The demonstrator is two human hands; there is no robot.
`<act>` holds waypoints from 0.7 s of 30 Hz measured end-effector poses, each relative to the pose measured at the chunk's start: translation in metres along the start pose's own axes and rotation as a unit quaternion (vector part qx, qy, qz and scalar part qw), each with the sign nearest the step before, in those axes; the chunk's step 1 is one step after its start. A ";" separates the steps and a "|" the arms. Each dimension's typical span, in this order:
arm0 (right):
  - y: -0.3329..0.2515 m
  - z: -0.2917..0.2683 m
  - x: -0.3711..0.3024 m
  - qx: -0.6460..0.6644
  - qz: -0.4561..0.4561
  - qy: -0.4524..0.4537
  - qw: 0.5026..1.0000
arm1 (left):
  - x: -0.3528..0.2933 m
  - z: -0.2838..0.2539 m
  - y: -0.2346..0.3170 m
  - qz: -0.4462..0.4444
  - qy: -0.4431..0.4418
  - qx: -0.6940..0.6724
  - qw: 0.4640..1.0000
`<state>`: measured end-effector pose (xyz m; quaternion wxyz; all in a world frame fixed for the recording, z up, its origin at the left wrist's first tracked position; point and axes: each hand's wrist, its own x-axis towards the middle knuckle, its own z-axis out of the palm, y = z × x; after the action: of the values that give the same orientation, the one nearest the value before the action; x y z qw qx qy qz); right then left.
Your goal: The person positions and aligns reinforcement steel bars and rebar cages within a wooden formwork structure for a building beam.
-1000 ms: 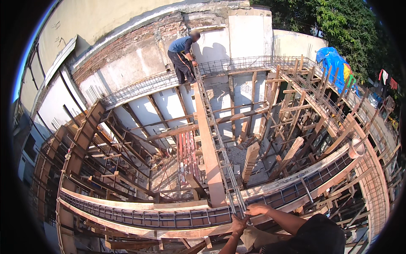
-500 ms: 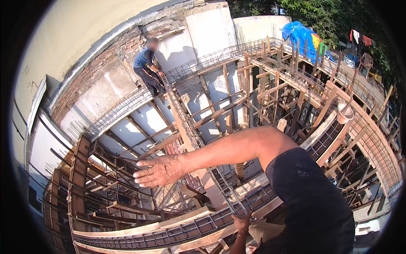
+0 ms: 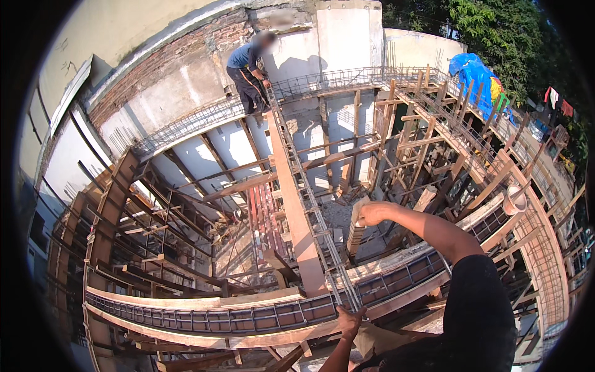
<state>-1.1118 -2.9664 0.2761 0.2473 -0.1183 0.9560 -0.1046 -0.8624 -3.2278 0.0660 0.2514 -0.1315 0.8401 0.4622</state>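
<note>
Low in the view my left hand (image 3: 351, 322) is closed round the near end of a long, narrow rebar cage (image 3: 317, 226). The cage stretches away from me, beside a plywood-coloured formwork board (image 3: 291, 211). My right arm is held out over the framework. At its end my right hand (image 3: 375, 213) is curled closed, with no object visible in it. It overlaps the top of a wooden post (image 3: 355, 239) in the picture; I see no grip on that post. At the far end of the cage a co-worker (image 3: 248, 68) bends over with hands on it.
A curved formwork trough with rebar (image 3: 266, 319) crosses in front of me. Timber props and a deep drop lie below. A bucket (image 3: 515, 199) sits on the right formwork. Brick and plaster walls (image 3: 186, 62) stand behind, with a blue tarp (image 3: 469, 69) at the far right.
My right hand has swung from the left to the right and gone from flat and outstretched to curled. The view has shifted. My left hand stays on the rebar cage.
</note>
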 end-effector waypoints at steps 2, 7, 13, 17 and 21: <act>0.033 0.119 0.013 0.037 0.029 -0.036 0.998 | 0.009 0.013 -0.006 0.020 0.000 0.003 1.000; -0.052 0.249 -0.044 0.435 0.119 -0.200 0.870 | 0.010 0.011 -0.020 0.016 0.039 -0.002 0.999; -0.067 0.334 -0.047 0.341 0.070 -0.026 0.937 | 0.007 0.010 -0.014 0.021 0.026 0.052 0.998; -0.062 0.354 -0.039 0.379 0.045 0.008 0.924 | 0.007 0.008 -0.012 0.010 0.023 0.055 0.998; -0.062 0.362 -0.038 0.402 0.046 0.044 0.914 | 0.005 0.007 -0.009 0.011 0.025 0.024 0.999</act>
<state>-0.8882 -3.0657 -0.0009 0.2361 0.0394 0.8477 -0.4735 -0.8605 -3.2267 0.0538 0.2280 -0.1273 0.8586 0.4412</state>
